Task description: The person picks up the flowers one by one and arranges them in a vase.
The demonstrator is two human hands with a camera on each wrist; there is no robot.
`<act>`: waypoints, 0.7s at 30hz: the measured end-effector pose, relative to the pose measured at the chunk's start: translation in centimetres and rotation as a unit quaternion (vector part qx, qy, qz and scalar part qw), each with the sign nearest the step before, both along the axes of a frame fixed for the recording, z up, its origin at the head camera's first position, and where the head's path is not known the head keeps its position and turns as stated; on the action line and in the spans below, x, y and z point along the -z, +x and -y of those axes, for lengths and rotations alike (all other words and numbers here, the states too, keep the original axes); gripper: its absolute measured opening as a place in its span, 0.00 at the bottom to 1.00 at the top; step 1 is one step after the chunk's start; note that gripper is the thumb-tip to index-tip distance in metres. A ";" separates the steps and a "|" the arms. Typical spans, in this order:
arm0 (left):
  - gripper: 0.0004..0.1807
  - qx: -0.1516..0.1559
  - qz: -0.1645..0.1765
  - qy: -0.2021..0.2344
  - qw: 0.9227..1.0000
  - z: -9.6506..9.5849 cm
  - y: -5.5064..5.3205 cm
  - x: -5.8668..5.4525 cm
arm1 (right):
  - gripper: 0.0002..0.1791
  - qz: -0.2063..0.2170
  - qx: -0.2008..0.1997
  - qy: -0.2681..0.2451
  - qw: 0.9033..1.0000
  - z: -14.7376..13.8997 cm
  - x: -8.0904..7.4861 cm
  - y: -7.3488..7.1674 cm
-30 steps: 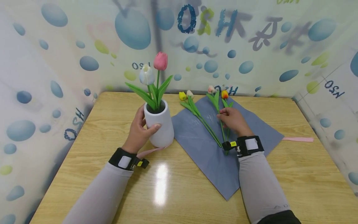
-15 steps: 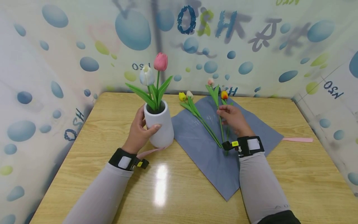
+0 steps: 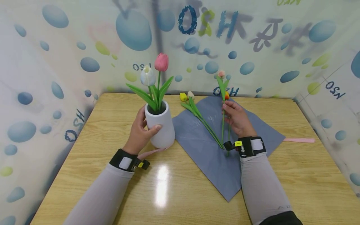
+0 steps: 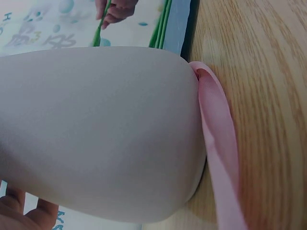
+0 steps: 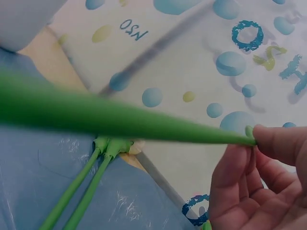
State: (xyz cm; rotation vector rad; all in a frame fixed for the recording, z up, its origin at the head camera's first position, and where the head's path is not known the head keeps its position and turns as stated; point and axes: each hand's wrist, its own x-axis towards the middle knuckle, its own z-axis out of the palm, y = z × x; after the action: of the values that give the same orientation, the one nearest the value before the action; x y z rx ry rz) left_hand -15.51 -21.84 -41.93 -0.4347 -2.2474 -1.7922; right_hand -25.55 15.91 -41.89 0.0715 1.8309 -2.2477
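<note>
My left hand [image 3: 142, 132] grips a white vase [image 3: 163, 129], thumb across the front and fingers round the far side. In the vase stand a white tulip [image 3: 147, 75] and a pink tulip [image 3: 161, 62]. My right hand [image 3: 237, 118] pinches the green stem of a pale pink tulip [image 3: 221, 74], held roughly upright over the blue-grey wrapping sheet [image 3: 208, 162]. In the right wrist view its stem [image 5: 144, 124] runs blurred across to the thumb and fingertips. An orange tulip [image 3: 226, 95] lies behind that hand, partly hidden.
A yellow tulip [image 3: 183, 97] and a cream tulip [image 3: 191, 94] lie on the sheet between vase and right hand. A pink ribbon [image 4: 218, 134] passes by the vase's base, and a ribbon end [image 3: 299, 140] sticks out at right. The wooden table [image 3: 112, 125] meets a patterned backdrop.
My right hand has lifted the pale pink tulip off the sheet, bringing it more upright, its bloom up and slightly right. The left hand and vase have stayed put.
</note>
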 end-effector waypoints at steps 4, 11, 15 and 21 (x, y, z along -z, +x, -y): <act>0.46 -0.001 0.001 0.000 1.000 0.0 0.0 0.0 | 0.04 -0.007 0.013 -0.042 0.999 0.1 -0.3 0.2; 0.46 -0.002 0.003 -0.002 1.000 0.0 0.0 -0.1 | 0.04 0.003 0.016 -0.155 0.988 -0.1 -0.5 0.3; 0.46 -0.002 0.003 -0.002 1.000 0.0 0.1 -0.1 | 0.06 0.000 0.012 -0.191 0.982 -0.1 -0.5 0.3; 0.46 -0.003 0.003 -0.003 1.000 -0.1 0.1 -0.1 | 0.06 0.000 0.011 -0.234 0.972 -0.2 -0.5 0.3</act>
State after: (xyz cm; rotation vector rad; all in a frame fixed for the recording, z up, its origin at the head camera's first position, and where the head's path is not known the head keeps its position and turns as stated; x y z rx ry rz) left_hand -15.41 -21.78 -41.86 -0.4241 -2.2564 -1.7859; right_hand -25.25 16.09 -41.36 0.0072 1.2589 -2.6270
